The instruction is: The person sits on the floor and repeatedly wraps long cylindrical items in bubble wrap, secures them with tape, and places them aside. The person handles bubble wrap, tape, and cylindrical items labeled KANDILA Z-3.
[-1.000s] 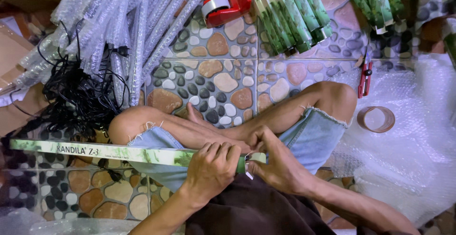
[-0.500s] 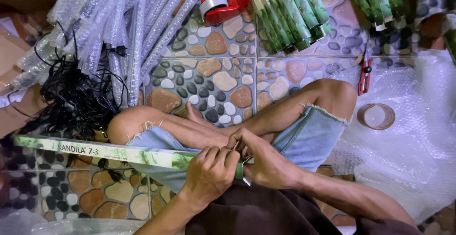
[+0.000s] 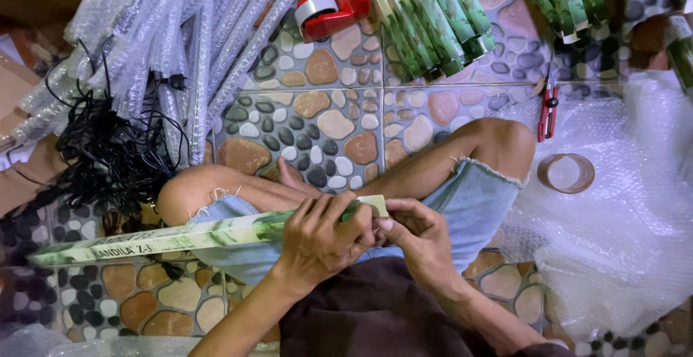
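Left hand grips the long green box; right hand apparently pinches its end.

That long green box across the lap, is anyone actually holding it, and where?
Yes. The left hand wraps around the long green box close to its right end, while the right hand pinches at that end's tip.

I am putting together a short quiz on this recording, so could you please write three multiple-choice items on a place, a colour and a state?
1. Where is the tape dispenser?
A. on the pebble-pattern floor
B. on the lap
C. in a hand

2. What colour is it?
A. blue
B. red
C. yellow

3. How is the long green box held?
A. by both hands
B. by neither hand
C. by the left hand alone

Key: 1 A, it lies on the floor by the wrapped tubes. 2 B, its body is red. 3 A, the left hand wraps it and the right hand grips its end.
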